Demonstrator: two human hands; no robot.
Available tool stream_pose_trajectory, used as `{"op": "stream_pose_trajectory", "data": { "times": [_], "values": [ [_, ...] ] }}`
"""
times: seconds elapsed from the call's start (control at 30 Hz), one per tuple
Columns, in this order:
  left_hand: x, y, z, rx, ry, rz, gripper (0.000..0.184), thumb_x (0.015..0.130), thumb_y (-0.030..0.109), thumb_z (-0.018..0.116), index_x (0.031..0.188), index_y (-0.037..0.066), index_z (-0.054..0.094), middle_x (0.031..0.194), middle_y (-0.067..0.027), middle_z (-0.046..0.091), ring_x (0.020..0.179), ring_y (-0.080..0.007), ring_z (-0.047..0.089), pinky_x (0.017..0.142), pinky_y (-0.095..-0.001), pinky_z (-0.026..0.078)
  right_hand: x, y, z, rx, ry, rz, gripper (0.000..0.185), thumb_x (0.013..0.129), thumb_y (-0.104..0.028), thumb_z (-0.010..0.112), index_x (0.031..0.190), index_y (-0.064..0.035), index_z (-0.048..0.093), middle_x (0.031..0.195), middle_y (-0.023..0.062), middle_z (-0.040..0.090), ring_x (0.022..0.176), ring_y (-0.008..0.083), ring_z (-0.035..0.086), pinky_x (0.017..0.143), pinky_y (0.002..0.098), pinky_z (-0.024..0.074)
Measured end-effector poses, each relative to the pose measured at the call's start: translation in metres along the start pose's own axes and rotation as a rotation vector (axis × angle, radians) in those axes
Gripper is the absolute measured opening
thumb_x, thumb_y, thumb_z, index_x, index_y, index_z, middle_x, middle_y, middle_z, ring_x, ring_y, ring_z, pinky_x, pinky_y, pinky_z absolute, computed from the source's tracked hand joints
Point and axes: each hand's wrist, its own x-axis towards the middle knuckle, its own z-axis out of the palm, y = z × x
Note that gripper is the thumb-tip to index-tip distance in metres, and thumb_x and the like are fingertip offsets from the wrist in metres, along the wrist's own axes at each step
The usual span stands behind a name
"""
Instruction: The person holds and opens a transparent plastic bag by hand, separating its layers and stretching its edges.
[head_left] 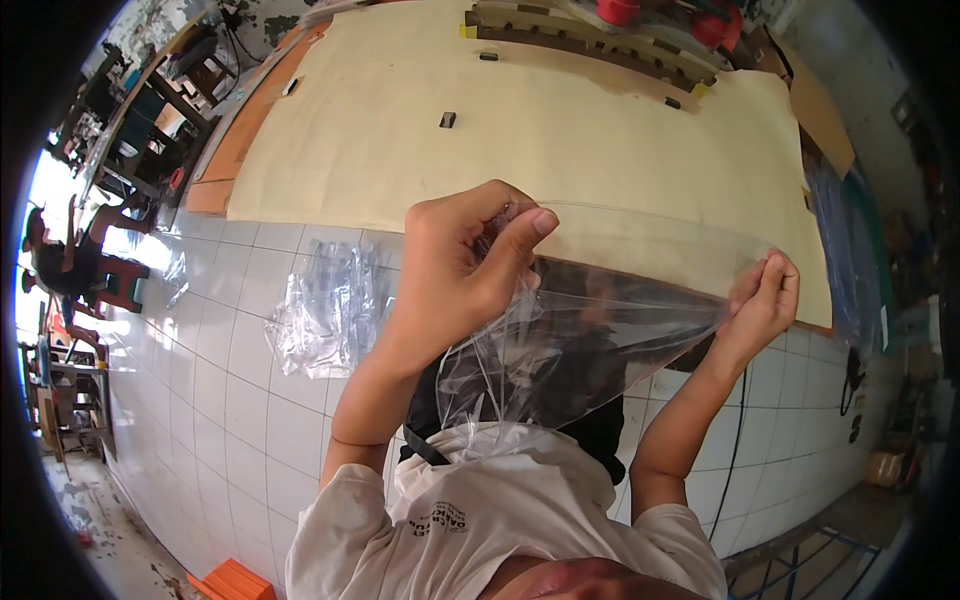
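A clear plastic sheet (600,330) is stretched between my two hands in front of my body, its lower folds hanging against my shirt. My left hand (470,250) is closed on a bunched end, with the thumb pressed over the curled fingers. On the other side, my right hand (765,300) pinches the far end of the sheet near the table's front edge. Through the film, the table edge and my dark clothing show.
A table covered with cream paper (350,110) stands ahead, with small dark blocks (447,120) and a long slotted bar (590,45) on it. More clear plastic (335,310) lies on the tiled floor to the left. A person (75,260) sits at far left.
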Motion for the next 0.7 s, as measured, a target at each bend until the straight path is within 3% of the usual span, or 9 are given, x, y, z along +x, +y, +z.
{"op": "stream_pose_trajectory", "data": {
  "times": [0.17, 0.27, 0.33, 0.47, 0.57, 0.7],
  "values": [
    [0.0012, 0.0011, -0.0015, 0.044, 0.010, 0.041, 0.020, 0.088, 0.009, 0.063, 0.073, -0.005, 0.062, 0.052, -0.0048, 0.056, 0.047, -0.0079, 0.057, 0.043, -0.0212, 0.041, 0.0004, 0.0001, 0.0020, -0.002, 0.019, 0.006, 0.019, 0.096, -0.020, 0.054, 0.090, -0.0018, 0.057, 0.062, -0.0018, 0.046, 0.042, 0.0006, 0.029, 0.035, 0.0180, 0.0204],
    [0.0011, 0.0017, -0.0031, 0.055, -0.040, -0.011, 0.019, 0.089, 0.008, 0.062, 0.076, -0.006, 0.059, 0.061, -0.0049, 0.059, 0.051, -0.0089, 0.057, 0.046, -0.0207, 0.041, 0.0008, 0.0005, 0.0029, 0.001, 0.031, 0.017, 0.019, 0.096, -0.019, 0.054, 0.090, -0.0020, 0.057, 0.062, -0.0020, 0.046, 0.042, 0.0005, 0.029, 0.035, 0.0177, 0.0203],
    [0.0012, 0.0000, -0.0021, 0.013, 0.001, 0.015, 0.021, 0.088, 0.009, 0.064, 0.072, -0.004, 0.062, 0.051, -0.0033, 0.056, 0.047, -0.0059, 0.056, 0.043, -0.0199, 0.039, 0.0004, 0.0015, 0.0020, 0.018, 0.014, 0.008, 0.018, 0.096, -0.019, 0.054, 0.089, -0.0025, 0.058, 0.062, -0.0023, 0.046, 0.042, 0.0006, 0.029, 0.035, 0.0174, 0.0206],
    [0.0005, -0.0018, -0.0028, 0.001, 0.003, 0.017, 0.022, 0.088, 0.009, 0.064, 0.071, -0.004, 0.062, 0.053, -0.0034, 0.057, 0.048, -0.0058, 0.056, 0.044, -0.0198, 0.040, -0.0009, -0.0017, 0.0041, 0.036, 0.033, 0.016, 0.018, 0.096, -0.020, 0.054, 0.090, -0.0028, 0.058, 0.061, -0.0028, 0.045, 0.042, 0.0009, 0.028, 0.035, 0.0178, 0.0204],
    [-0.0003, -0.0039, -0.0024, -0.058, -0.026, 0.010, 0.016, 0.087, 0.007, 0.066, 0.077, -0.005, 0.063, 0.059, -0.0044, 0.060, 0.051, -0.0062, 0.057, 0.045, -0.0196, 0.041, -0.0015, -0.0032, 0.0039, 0.064, 0.022, 0.012, 0.019, 0.096, -0.020, 0.054, 0.090, -0.0028, 0.057, 0.059, -0.0033, 0.043, 0.043, 0.0011, 0.027, 0.036, 0.0183, 0.0202],
    [-0.0014, -0.0059, -0.0019, -0.090, 0.025, 0.146, 0.013, 0.085, 0.002, 0.067, 0.091, -0.004, 0.058, 0.067, -0.0055, 0.062, 0.055, -0.0067, 0.060, 0.047, -0.0186, 0.042, -0.0013, -0.0011, 0.0026, 0.060, 0.027, -0.011, 0.019, 0.097, -0.020, 0.053, 0.089, -0.0029, 0.057, 0.059, -0.0034, 0.042, 0.042, 0.0012, 0.027, 0.036, 0.0186, 0.0202]
  ]
}}
